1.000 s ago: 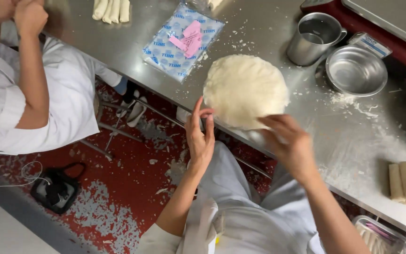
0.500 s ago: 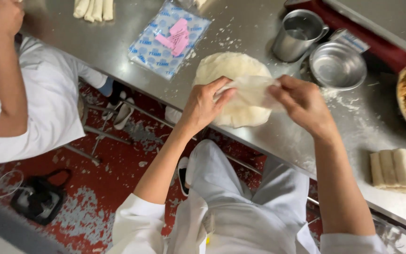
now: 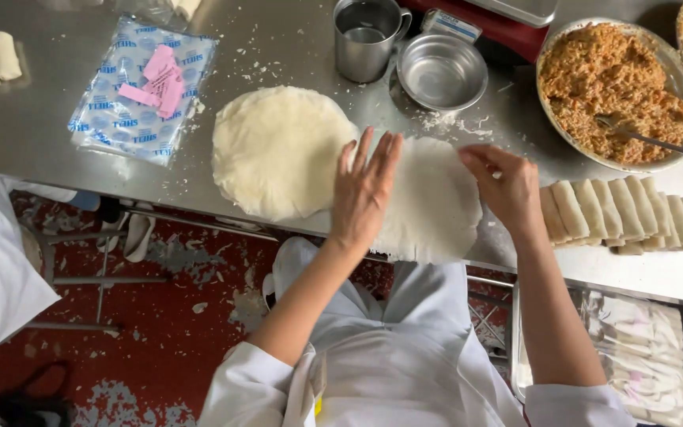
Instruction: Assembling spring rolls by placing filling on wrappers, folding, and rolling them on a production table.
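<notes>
wrapper sheet (image 3: 428,202) now flat on table, left hand (image 3: 365,190) spread open, right hand (image 3: 507,190) pinching its edge

A thin white round wrapper (image 3: 428,198) lies flat at the table edge, beside the wrapper stack (image 3: 278,150).

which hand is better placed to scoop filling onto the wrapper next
Probably the right hand: it is nearer the filling bowl and its spoon, while the left hand lies flat on the wrapper.

The surface (image 3: 57,119) is brushed steel, dully reflective and flour-dusted. The wrapper sheet (image 3: 428,198) looks thin, matt, papery dough — the wrapper stack (image 3: 278,150) too. The bowl (image 3: 441,73) and cup (image 3: 365,35) are polished metal; the packet (image 3: 120,111) is glossy plastic.
</notes>
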